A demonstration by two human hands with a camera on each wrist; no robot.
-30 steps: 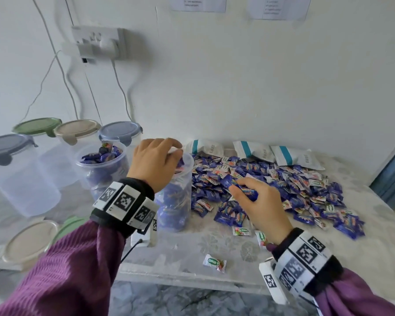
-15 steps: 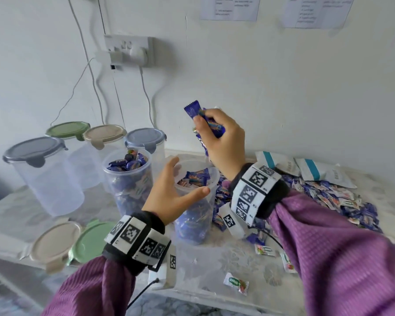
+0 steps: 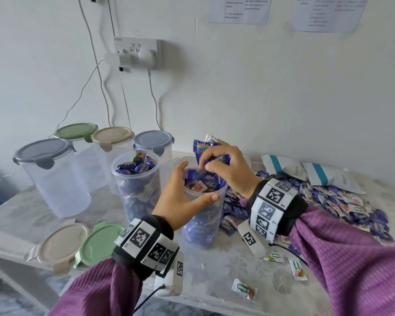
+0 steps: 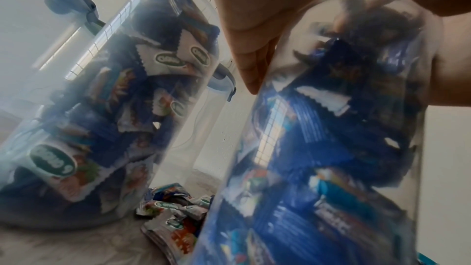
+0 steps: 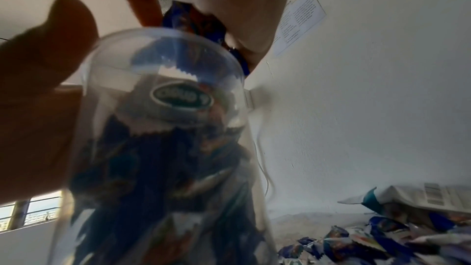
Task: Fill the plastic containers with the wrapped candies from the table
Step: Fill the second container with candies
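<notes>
An open clear container [image 3: 203, 215], nearly full of blue wrapped candies, stands on the table's middle. My left hand [image 3: 197, 182] grips its rim, thumb in front and fingers behind; in the left wrist view the fingers [image 4: 249, 27] lie against the container's wall [image 4: 331, 128]. My right hand [image 3: 206, 160] hovers just over the mouth and clutches a bunch of blue candies [image 3: 205, 147], seen from below as wrappers [image 5: 193, 21] above the container [image 5: 165, 128]. A second open container [image 3: 137, 185] to the left is heaped full. The candy pile [image 3: 328, 201] spreads to the right.
Lidded empty containers stand at back left: grey [image 3: 55, 176], green [image 3: 75, 132], beige [image 3: 112, 135], blue-grey [image 3: 153, 140]. Two loose lids, beige [image 3: 59, 245] and green [image 3: 98, 242], lie at the front left edge. White bags [image 3: 328, 176] lie behind the pile; stray candies [image 3: 244, 289] lie near the front.
My right hand took candies from the pile, lifted them high, and has now come down to the container's mouth. My left hand shifted from the rim's top to its side.
</notes>
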